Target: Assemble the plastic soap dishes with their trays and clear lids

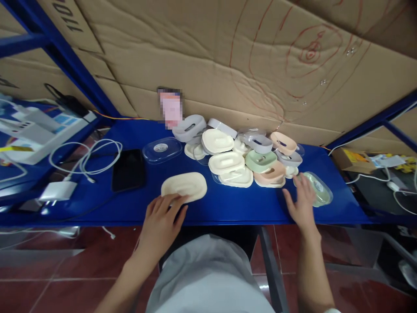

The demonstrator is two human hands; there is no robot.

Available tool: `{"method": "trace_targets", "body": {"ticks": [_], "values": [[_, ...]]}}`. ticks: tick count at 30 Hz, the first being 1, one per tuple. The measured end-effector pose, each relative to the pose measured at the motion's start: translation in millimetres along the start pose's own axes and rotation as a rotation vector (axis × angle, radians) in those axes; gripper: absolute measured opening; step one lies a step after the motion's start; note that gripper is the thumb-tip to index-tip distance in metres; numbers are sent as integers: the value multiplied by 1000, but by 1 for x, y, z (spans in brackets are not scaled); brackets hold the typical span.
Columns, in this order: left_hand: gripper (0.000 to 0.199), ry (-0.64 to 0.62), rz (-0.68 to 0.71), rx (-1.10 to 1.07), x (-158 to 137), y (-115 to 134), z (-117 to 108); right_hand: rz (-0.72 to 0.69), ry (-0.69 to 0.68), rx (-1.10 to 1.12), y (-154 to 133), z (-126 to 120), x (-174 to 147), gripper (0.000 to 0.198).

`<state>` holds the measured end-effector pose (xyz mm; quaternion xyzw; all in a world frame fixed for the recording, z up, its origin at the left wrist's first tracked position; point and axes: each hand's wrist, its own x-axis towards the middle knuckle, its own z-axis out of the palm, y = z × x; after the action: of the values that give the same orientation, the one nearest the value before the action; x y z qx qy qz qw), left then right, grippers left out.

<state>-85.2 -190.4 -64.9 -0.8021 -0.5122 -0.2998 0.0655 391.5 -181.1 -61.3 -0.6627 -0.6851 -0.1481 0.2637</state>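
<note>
A cream oval soap dish part [187,182] lies in front of me on the left, apart from the pile. My left hand [164,213] has its fingers bent over the near rim of that part, with the thumb on the near side. On the right, my right hand [301,200] is spread, thumb apart from the fingers, and holds nothing. Its fingertips are beside a pale green dish under a clear lid [321,191]; whether they touch it I cannot tell. Between the hands and further back lies a pile of cream, green, peach and grey soap dish parts [226,163].
A clear oval lid [163,149] and a black phone [128,169] lie on the blue table [228,208]. A white charger [58,191] with coiled cable and a power strip [42,139] are at left. Cardboard [195,56] forms the back wall. A small carton [353,161] stands at right.
</note>
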Motion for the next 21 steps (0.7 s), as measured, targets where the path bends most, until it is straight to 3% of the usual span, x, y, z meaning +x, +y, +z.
{"method": "trace_targets", "body": {"ticks": [3,6,11,18,21], "values": [[23,-79,125,-169,-6,17,-6,-135,-96,67,-33,10,22,44],[25,-187,250,-313,-4,32,-2,-219,-128,156,-48,11,39,30],[25,-149,298,-357,5,48,14,-305,-90,291,-68,2,36,21],[51,-170,236,-333,13,53,21,-396,16,330,-106,1,-3,47],[56,-193,230,-338,13,52,22,-423,90,314,-113,2,-9,46]]}}
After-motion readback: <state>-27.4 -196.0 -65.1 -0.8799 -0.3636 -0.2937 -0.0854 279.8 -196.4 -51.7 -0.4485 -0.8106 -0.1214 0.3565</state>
